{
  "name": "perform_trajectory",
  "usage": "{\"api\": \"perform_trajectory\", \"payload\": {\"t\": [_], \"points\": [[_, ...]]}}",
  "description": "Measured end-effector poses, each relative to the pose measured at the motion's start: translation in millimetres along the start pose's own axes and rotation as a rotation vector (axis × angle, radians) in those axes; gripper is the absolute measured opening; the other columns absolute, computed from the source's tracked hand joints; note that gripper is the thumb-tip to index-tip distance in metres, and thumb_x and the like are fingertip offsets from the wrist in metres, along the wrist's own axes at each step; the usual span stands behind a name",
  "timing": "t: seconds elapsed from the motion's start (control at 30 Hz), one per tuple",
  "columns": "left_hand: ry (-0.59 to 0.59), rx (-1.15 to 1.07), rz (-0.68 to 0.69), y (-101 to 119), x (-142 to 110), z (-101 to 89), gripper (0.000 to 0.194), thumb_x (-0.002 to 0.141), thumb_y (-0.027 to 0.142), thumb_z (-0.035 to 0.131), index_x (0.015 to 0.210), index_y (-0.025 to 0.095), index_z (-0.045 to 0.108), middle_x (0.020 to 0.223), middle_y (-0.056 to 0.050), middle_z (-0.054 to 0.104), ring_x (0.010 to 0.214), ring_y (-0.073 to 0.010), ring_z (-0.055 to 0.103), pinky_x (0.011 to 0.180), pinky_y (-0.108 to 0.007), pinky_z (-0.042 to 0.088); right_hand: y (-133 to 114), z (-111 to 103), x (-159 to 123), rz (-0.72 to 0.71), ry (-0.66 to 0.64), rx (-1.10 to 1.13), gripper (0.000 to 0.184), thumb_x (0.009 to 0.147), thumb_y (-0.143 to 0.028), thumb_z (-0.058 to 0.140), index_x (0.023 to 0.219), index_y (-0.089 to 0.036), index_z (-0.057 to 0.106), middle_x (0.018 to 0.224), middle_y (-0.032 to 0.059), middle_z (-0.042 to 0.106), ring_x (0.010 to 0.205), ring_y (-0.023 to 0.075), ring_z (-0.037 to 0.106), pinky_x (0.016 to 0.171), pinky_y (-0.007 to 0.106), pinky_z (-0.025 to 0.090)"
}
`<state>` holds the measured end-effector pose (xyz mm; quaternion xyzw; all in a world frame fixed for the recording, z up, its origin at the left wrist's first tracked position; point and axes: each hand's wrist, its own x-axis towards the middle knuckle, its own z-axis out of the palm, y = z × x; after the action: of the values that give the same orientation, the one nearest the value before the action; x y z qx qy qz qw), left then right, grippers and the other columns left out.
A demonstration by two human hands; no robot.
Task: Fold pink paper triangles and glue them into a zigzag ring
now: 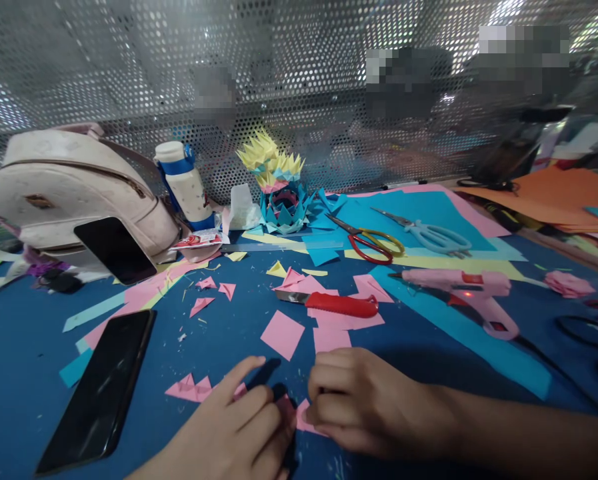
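A small pink paper piece is between my hands, low over the blue table. My right hand is closed, its fingertips pinching the paper's right part. At the paper's left side is my left hand, index finger stretched out and the other fingers curled in against the pink paper. Folded pink triangles lie partly beneath the left hand. Just beyond my hands are a flat pink square and a red-handled utility knife with its blade out, resting on more pink paper.
At right, a pink glue gun shows a lit red light and trails a cord. Red-and-yellow scissors and light blue scissors lie on blue sheets. A folded-paper model, bottle, backpack and phone stand or lie around.
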<state>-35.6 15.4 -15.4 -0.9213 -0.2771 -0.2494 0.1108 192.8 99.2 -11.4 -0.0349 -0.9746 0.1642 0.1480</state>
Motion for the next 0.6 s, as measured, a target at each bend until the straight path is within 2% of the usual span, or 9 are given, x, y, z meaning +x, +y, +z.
{"api": "perform_trajectory", "payload": {"t": [0.13,0.23,0.33,0.4,0.5,0.6], "points": [[-0.015,0.002,-0.011,1.3,-0.4,-0.1,0.023,0.096,0.024,0.052,0.094,0.012,0.072,0.078,-0.002,0.069,0.073,-0.0167,0.058,0.118,-0.047,0.02,0.1,-1.6,-0.6,-0.018,0.02,-0.019,0.018,0.099,-0.023,0.048,0.091,-0.016,0.063,0.086,0.0018,0.063,0.071,0.0132,0.048,0.059,0.028,0.031],[-0.026,-0.023,-0.028,1.6,2.0,-7.0,0.022,0.096,0.025,0.052,0.093,0.014,0.07,0.078,-0.002,0.068,0.072,-0.0166,0.057,0.116,-0.048,0.024,-2.3,-2.4,-0.9,-0.06,-0.001,-0.116,0.016,0.098,-0.024,0.049,0.095,-0.017,0.063,0.084,0.0015,0.063,0.069,0.0138,0.047,0.057,0.029,0.029],[-0.178,-0.105,-0.074,-0.1,7.2,-19.3,0.017,0.095,0.02,0.051,0.093,0.015,0.067,0.078,-0.001,0.066,0.072,-0.0168,0.058,0.112,-0.047,0.032,-6.4,-1.8,-0.6,-0.121,-0.025,-0.215,0.016,0.093,-0.026,0.052,0.084,-0.017,0.062,0.075,0.0009,0.058,0.065,0.0146,0.044,0.054,0.03,0.026],[-0.228,-0.218,-0.134,-3.0,10.3,-26.0,0.018,0.095,0.017,0.046,0.088,0.017,0.063,0.072,0.0,0.062,0.069,-0.0161,0.056,0.11,-0.046,0.035,-7.3,-1.4,-0.5,-0.131,-0.027,-0.233,0.019,0.092,-0.026,0.053,0.076,-0.017,0.059,0.073,0.0013,0.057,0.065,0.0149,0.044,0.054,0.03,0.026],[-0.288,-0.402,-0.301,-10.2,12.6,-28.5,0.025,0.098,0.012,0.037,0.098,0.02,0.061,0.08,0.001,0.064,0.074,-0.0144,0.059,0.106,-0.041,0.038,-3.3,-3.3,-0.6,-0.089,-0.006,-0.119,0.019,0.094,-0.022,0.05,0.082,-0.016,0.063,0.078,0.0031,0.062,0.071,0.0149,0.052,0.058,0.028,0.033],[-0.263,-0.418,-0.383,-18.3,13.1,-24.6,0.024,0.1,0.013,0.036,0.104,0.019,0.059,0.088,-0.001,0.067,0.082,-0.0152,0.06,0.093,-0.036,0.044,2.6,-6.8,-0.2,0.02,0.03,0.128,0.021,0.095,-0.016,0.047,0.1,-0.018,0.067,0.088,0.0038,0.067,0.082,0.0137,0.061,0.067,0.024,0.041]]}}
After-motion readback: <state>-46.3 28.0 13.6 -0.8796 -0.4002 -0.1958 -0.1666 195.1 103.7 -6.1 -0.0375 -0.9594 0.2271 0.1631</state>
